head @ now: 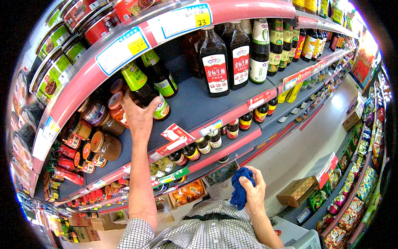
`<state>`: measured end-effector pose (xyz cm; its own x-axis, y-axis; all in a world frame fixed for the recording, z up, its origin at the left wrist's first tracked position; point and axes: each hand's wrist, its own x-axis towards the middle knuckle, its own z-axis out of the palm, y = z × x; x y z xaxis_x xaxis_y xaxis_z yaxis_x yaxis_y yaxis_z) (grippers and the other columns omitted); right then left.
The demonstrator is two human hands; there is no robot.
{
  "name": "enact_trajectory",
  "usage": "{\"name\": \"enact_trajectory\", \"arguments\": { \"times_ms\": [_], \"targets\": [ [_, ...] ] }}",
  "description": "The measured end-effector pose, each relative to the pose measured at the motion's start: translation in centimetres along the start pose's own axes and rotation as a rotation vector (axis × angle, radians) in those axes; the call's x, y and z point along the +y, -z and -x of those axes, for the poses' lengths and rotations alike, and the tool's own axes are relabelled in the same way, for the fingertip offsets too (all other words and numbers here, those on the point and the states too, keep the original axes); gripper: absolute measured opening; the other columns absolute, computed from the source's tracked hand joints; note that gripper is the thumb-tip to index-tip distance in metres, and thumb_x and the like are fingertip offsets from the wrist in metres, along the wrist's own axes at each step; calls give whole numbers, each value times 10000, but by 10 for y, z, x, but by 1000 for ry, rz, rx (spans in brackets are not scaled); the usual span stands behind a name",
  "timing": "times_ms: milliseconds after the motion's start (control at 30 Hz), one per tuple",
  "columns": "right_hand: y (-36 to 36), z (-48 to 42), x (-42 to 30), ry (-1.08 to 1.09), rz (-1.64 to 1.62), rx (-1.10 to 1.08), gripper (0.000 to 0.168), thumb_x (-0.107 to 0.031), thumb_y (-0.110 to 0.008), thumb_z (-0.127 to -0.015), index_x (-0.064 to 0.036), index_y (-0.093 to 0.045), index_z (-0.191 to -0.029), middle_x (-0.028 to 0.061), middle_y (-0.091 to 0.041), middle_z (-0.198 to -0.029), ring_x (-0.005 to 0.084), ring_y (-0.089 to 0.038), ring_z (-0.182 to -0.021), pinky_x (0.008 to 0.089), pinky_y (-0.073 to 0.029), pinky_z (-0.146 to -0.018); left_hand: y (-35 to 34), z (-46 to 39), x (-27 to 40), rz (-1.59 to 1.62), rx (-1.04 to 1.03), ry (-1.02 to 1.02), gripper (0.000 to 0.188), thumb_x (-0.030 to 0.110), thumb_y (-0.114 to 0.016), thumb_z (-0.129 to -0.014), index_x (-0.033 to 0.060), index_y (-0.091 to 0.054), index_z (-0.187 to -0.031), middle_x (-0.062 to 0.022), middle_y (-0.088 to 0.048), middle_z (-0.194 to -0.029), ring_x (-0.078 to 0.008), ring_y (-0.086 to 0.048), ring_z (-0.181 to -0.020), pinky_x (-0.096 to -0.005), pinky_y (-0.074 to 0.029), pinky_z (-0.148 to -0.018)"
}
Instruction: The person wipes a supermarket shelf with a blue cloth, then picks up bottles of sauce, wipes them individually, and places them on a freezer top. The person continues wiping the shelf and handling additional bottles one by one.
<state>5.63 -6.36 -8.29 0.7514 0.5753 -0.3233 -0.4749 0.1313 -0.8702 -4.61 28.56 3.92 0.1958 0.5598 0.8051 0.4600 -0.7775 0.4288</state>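
Note:
My left hand reaches onto the grey shelf board and grips a dark sauce bottle with green labels. Its thumb lies along the bottle's lower body. A second green-labelled bottle stands just behind. Jars of red chili sauce sit right against the left side of that hand. Lower down, in front of my body, my right hand holds a crumpled dark blue cloth, apart from the shelf.
Square soy sauce bottles with red and white labels stand farther right on the shelf. A pink price rail overhangs from above. Brown jars crowd the left. Below are smaller bottles, and a cardboard box stands across the aisle.

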Motion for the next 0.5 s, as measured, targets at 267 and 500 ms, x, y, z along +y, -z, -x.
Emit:
{"name": "enact_trajectory", "arguments": {
  "times_ms": [267,500],
  "targets": [
    [-7,0,5,-9,-24,-14,379,-79,-699,-883,-44,-608,-1250,62,-632,-977,127,-617,-767,288,-556,-635,6,0,1,-34,-148,102,828,346,-798,-813,-15,-433,-1463,-296,-441,-1420,-451,-467,-1318,-485,-392,-1099],
    [3,-4,11,-1,24,-14,379,-74,-682,-876,-40,-602,-1244,86,-669,-1015,169,-672,-834,319,-585,-702,17,11,24,-92,-48,47,708,236,-763,-866,-20,-446,-1445,-250,-430,-1433,-405,-468,-1328,-460,-395,-1102]
  ]
}}
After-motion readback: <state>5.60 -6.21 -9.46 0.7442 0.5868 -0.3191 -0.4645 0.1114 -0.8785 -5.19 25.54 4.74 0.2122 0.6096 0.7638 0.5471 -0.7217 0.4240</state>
